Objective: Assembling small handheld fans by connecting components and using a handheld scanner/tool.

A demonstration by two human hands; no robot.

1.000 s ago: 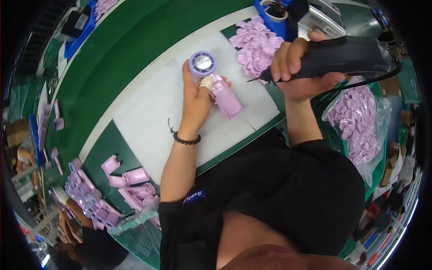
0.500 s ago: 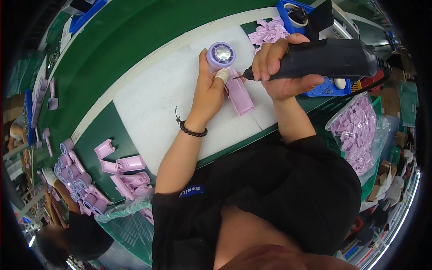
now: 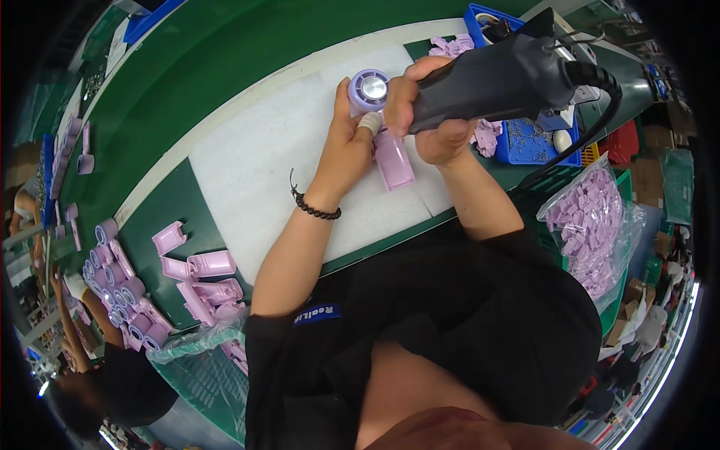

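Observation:
My left hand (image 3: 346,146) is closed around the neck of a small handheld fan (image 3: 395,161) with a round purple head and a pink handle shell. The silver centre of its head faces up, and the handle points toward my body. A pale wrap covers a finger or thumb of this hand, pressing at the neck. My right hand (image 3: 431,112) grips a thick black electric screwdriver (image 3: 487,82), its body stretching off to the right. The tool's tip is hidden behind my right fingers, close to the neck of the fan, so contact cannot be seen.
A white mat (image 3: 255,165) lies under my hands. Pink shells (image 3: 212,264) and finished-looking fans (image 3: 120,292) lie at left. At right are a blue tray (image 3: 525,142) of screws, pink pieces (image 3: 452,46) and a bag of pink parts (image 3: 589,232). A black cable (image 3: 600,135) trails from the screwdriver.
My right hand has moved left with the screwdriver, which has swung so its rear sits farther up and left. The bit, visible before, is now hidden. My left hand keeps its hold on the fan.

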